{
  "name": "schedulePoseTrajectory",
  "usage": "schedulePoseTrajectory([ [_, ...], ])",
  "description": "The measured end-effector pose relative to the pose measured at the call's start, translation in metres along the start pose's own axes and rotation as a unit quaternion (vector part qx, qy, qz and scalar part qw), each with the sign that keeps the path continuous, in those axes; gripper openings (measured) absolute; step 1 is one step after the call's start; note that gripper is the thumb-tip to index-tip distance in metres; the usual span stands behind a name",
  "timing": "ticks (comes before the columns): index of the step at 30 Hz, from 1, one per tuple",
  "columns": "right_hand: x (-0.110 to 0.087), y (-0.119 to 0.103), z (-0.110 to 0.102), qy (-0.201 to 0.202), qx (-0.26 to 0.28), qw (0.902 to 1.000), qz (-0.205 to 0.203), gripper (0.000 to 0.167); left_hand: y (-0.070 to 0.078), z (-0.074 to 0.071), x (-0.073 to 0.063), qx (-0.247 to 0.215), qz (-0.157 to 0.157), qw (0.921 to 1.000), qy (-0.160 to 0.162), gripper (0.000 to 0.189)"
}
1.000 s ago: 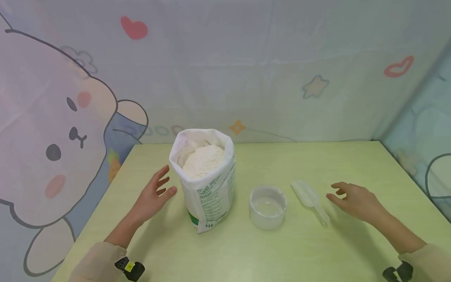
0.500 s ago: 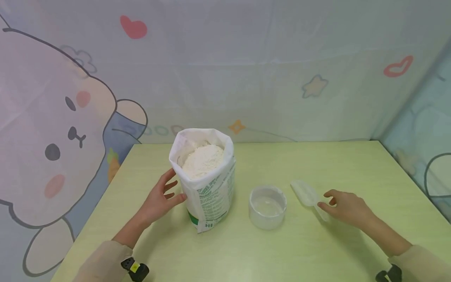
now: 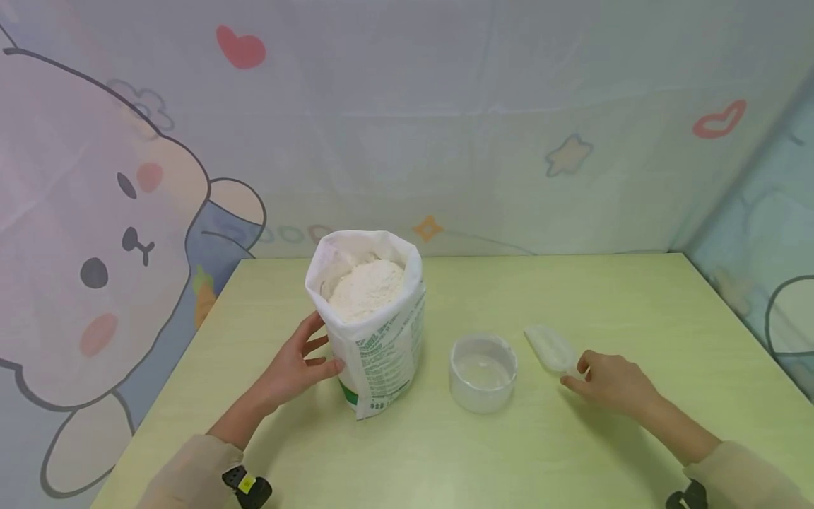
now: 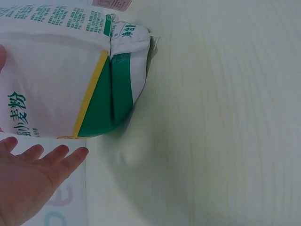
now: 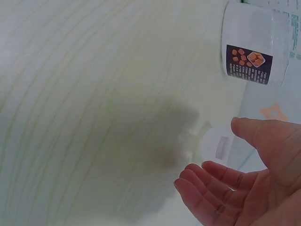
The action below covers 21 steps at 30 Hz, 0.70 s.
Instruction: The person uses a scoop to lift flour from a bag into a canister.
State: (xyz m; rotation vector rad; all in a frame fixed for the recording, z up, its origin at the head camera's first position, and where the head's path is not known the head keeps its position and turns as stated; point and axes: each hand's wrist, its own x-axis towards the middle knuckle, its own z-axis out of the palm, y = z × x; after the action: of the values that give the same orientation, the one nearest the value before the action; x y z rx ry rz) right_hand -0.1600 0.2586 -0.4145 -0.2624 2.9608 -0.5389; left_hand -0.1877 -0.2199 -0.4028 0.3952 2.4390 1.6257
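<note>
A tall white paper bag point(image 3: 384, 353) with green print stands on the table, its top open over white flour point(image 3: 369, 290). My left hand point(image 3: 286, 371) spreads round the bag's left side, thumb over its near edge. In the left wrist view, straight, parted fingers lie alongside the bag point(image 4: 47, 66). My right hand point(image 3: 617, 382) is above the handle of a clear plastic scoop point(image 3: 552, 350), thumb and fingers apart and slightly bent. The hand hides most of the handle. In the right wrist view, the scoop point(image 5: 216, 143) shows faintly beyond the fingers.
A round, translucent white tub point(image 3: 482, 392) stands between bag and scoop; its dark label point(image 5: 249, 65) shows in the right wrist view. The light green table point(image 3: 470, 466) ends at a printed cloth backdrop point(image 3: 407, 141) behind and at the sides.
My left hand has moved right, up against the bag. My right hand has come left and slightly down over the scoop's handle. Bag, tub and scoop stay in place.
</note>
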Motion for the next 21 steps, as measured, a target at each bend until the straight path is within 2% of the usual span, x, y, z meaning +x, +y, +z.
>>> schedulePoseTrajectory([
  [8,-0.0004,-0.0014,0.0034,0.014,-0.003,0.9999,-0.003,0.034,-0.0002,0.0035,0.0013,-0.006,-0.01,0.9999,-0.006,0.09],
  [15,0.0001,-0.0013,0.0011,0.011,-0.009,0.9999,0.005,0.029,0.002,0.0065,0.0013,-0.011,-0.027,0.9996,-0.001,0.088],
  [21,-0.0004,-0.0022,-0.0006,0.016,-0.013,0.9997,0.011,0.027,0.0021,0.007,0.0009,-0.011,-0.03,0.9995,0.002,0.088],
])
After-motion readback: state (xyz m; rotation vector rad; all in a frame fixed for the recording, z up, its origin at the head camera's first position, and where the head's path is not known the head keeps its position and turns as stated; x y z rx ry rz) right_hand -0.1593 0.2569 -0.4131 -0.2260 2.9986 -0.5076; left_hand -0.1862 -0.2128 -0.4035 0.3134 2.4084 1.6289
